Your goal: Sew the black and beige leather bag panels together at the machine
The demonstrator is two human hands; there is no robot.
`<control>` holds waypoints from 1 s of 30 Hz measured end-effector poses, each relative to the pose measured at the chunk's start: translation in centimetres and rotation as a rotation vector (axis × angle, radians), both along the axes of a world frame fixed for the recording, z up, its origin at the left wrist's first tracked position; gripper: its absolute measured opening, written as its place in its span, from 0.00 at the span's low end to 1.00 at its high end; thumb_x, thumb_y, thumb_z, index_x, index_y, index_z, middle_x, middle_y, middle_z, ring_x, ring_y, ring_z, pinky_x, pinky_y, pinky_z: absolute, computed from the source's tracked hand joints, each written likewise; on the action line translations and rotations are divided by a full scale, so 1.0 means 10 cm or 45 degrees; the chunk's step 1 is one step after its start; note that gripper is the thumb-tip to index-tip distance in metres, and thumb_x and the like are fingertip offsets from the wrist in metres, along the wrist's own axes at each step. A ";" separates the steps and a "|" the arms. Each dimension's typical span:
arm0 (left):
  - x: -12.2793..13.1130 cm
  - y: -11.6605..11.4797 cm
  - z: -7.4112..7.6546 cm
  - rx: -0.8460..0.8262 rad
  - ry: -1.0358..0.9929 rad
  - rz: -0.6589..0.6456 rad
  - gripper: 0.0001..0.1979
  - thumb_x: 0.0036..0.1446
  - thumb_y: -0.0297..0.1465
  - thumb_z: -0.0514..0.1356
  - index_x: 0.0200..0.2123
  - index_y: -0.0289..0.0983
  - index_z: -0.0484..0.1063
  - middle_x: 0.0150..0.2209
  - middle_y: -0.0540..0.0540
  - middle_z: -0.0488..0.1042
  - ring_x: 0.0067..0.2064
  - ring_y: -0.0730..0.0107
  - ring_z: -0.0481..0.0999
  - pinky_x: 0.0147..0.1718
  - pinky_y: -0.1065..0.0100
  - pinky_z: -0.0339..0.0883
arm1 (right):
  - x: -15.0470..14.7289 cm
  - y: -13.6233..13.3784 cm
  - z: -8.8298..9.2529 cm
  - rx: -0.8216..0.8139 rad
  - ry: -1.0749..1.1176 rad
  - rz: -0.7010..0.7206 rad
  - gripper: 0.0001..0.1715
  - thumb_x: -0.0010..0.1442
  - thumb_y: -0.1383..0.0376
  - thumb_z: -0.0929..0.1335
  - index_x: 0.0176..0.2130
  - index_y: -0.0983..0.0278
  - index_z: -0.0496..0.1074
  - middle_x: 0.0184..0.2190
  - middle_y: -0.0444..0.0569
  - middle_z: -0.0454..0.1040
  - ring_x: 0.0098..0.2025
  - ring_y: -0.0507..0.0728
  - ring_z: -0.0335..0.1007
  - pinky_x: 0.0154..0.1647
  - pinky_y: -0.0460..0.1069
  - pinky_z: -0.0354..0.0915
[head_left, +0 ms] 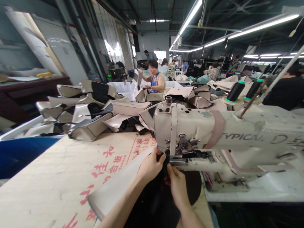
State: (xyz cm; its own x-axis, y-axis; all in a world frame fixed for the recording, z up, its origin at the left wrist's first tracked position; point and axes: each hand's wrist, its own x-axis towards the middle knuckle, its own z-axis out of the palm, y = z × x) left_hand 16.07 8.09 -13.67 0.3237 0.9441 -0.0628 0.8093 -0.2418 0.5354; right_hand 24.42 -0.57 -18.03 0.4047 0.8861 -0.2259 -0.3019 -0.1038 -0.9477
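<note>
In a workshop under long tube lights (191,17), we work at a plywood bench (47,183) with red lettering. At its near right lies black material (149,207), its far end at the sewing machine (192,126). The fingers of our left hand (150,165) and right hand (178,185) pinch it there. A pale panel (121,182) lies left of it; beige pieces (91,126) heap up on the far side.

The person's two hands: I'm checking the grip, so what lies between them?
Black material lies between the left hand and the right hand, as the head view shows.
</note>
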 end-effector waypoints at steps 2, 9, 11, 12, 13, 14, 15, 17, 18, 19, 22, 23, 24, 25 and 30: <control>-0.01 0.00 0.00 0.000 -0.028 -0.009 0.11 0.56 0.39 0.49 0.37 0.39 0.63 0.34 0.45 0.74 0.37 0.61 0.74 0.33 0.67 0.60 | 0.27 -0.22 -0.01 0.074 -0.335 0.120 0.27 0.57 0.47 0.62 0.32 0.67 0.74 0.26 0.50 0.74 0.28 0.55 0.69 0.28 0.45 0.64; -0.03 -0.01 0.00 -0.007 -0.102 -0.030 0.13 0.56 0.40 0.49 0.41 0.40 0.63 0.34 0.46 0.74 0.36 0.61 0.74 0.33 0.67 0.61 | 2.10 -1.26 0.14 0.286 -1.857 -0.991 0.23 0.56 0.56 0.66 0.46 0.70 0.71 0.42 0.58 0.71 0.46 0.64 0.66 0.51 0.55 0.59; -0.04 -0.01 0.00 -0.006 -0.117 -0.038 0.14 0.56 0.40 0.49 0.41 0.39 0.63 0.33 0.46 0.74 0.36 0.61 0.74 0.34 0.67 0.61 | 2.53 -1.43 0.15 0.177 -2.096 -0.898 0.30 0.57 0.52 0.64 0.50 0.72 0.67 0.46 0.60 0.68 0.51 0.67 0.62 0.55 0.59 0.56; -0.04 -0.01 0.00 -0.004 -0.118 -0.038 0.14 0.56 0.40 0.49 0.41 0.39 0.63 0.33 0.46 0.74 0.36 0.61 0.74 0.34 0.67 0.61 | 2.68 -1.47 0.13 0.168 -2.203 -0.785 0.31 0.58 0.51 0.62 0.51 0.71 0.67 0.47 0.59 0.69 0.51 0.67 0.63 0.55 0.60 0.55; -0.04 -0.01 0.00 -0.004 -0.112 -0.034 0.14 0.56 0.40 0.49 0.40 0.39 0.64 0.32 0.46 0.74 0.35 0.61 0.74 0.33 0.66 0.61 | 2.78 -1.50 0.09 0.167 -2.286 -0.681 0.30 0.59 0.51 0.61 0.52 0.69 0.66 0.48 0.57 0.68 0.51 0.66 0.63 0.56 0.60 0.54; -0.04 0.00 0.00 -0.003 -0.104 -0.027 0.13 0.56 0.40 0.50 0.39 0.39 0.63 0.32 0.46 0.74 0.35 0.61 0.74 0.33 0.66 0.61 | 2.84 -1.51 0.04 0.181 -2.350 -0.615 0.30 0.60 0.51 0.60 0.53 0.68 0.65 0.48 0.56 0.68 0.51 0.65 0.64 0.56 0.61 0.53; -0.04 0.00 0.00 -0.001 -0.096 -0.022 0.13 0.56 0.40 0.50 0.38 0.38 0.63 0.32 0.46 0.74 0.35 0.61 0.74 0.33 0.66 0.61 | 2.87 -1.50 -0.02 0.195 -2.396 -0.598 0.29 0.61 0.52 0.59 0.54 0.68 0.64 0.50 0.56 0.67 0.51 0.65 0.63 0.57 0.61 0.53; -0.03 0.01 0.00 0.010 -0.089 -0.024 0.12 0.55 0.40 0.50 0.38 0.38 0.63 0.32 0.46 0.74 0.36 0.60 0.74 0.33 0.66 0.61 | 2.84 -1.47 -0.17 0.201 -2.413 -0.693 0.29 0.61 0.56 0.60 0.57 0.68 0.60 0.52 0.56 0.65 0.54 0.65 0.61 0.56 0.60 0.54; -0.02 0.02 0.01 0.016 -0.093 -0.029 0.12 0.55 0.40 0.50 0.38 0.38 0.63 0.32 0.46 0.74 0.36 0.60 0.74 0.33 0.66 0.61 | 2.80 -1.46 -0.26 0.200 -2.402 -0.755 0.29 0.61 0.58 0.60 0.58 0.68 0.59 0.53 0.57 0.64 0.55 0.65 0.60 0.55 0.59 0.55; -0.02 0.02 0.01 0.019 -0.099 -0.036 0.12 0.56 0.40 0.50 0.38 0.38 0.62 0.32 0.46 0.74 0.36 0.61 0.74 0.33 0.66 0.61 | 2.77 -1.45 -0.35 0.195 -2.391 -0.797 0.29 0.61 0.60 0.60 0.58 0.68 0.58 0.52 0.57 0.65 0.55 0.65 0.60 0.55 0.59 0.56; -0.01 0.00 0.00 0.009 -0.106 -0.036 0.13 0.56 0.40 0.49 0.39 0.39 0.62 0.30 0.48 0.73 0.33 0.62 0.73 0.32 0.67 0.61 | 2.69 -1.47 -0.61 0.194 -2.406 -0.800 0.28 0.60 0.62 0.61 0.59 0.65 0.58 0.52 0.55 0.66 0.53 0.63 0.63 0.53 0.57 0.58; -0.01 -0.01 0.00 0.006 -0.107 -0.030 0.12 0.56 0.41 0.49 0.39 0.39 0.61 0.29 0.49 0.72 0.32 0.63 0.73 0.31 0.67 0.60 | 2.68 -1.49 -0.66 0.194 -2.417 -0.788 0.28 0.60 0.63 0.62 0.59 0.64 0.58 0.52 0.54 0.66 0.52 0.63 0.64 0.52 0.57 0.58; -0.01 -0.02 0.00 0.008 -0.109 -0.024 0.12 0.56 0.41 0.49 0.38 0.39 0.61 0.28 0.49 0.72 0.31 0.64 0.73 0.30 0.68 0.60 | 2.68 -1.51 -0.70 0.191 -2.424 -0.780 0.29 0.59 0.63 0.63 0.59 0.64 0.58 0.51 0.54 0.66 0.52 0.63 0.64 0.52 0.57 0.58; -0.01 -0.04 -0.01 0.015 -0.111 -0.019 0.12 0.56 0.41 0.49 0.38 0.40 0.61 0.27 0.50 0.71 0.31 0.64 0.72 0.29 0.68 0.59 | 2.69 -1.52 -0.72 0.193 -2.429 -0.784 0.29 0.59 0.63 0.63 0.59 0.64 0.58 0.51 0.54 0.66 0.52 0.63 0.64 0.52 0.57 0.57; -0.01 -0.09 0.00 0.047 -0.115 -0.016 0.12 0.56 0.42 0.49 0.35 0.40 0.60 0.23 0.53 0.67 0.27 0.67 0.70 0.26 0.70 0.57 | 2.77 -1.54 -0.57 0.200 -2.478 -0.820 0.26 0.59 0.62 0.63 0.57 0.63 0.61 0.50 0.51 0.69 0.51 0.61 0.66 0.52 0.55 0.56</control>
State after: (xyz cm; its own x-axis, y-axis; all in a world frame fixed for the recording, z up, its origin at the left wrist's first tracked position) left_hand 15.96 7.18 -13.71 0.3385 0.9410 0.0021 0.7547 -0.2728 0.5966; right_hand 52.10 -15.93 -23.69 0.1634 0.5130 0.8427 0.9474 -0.3199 0.0111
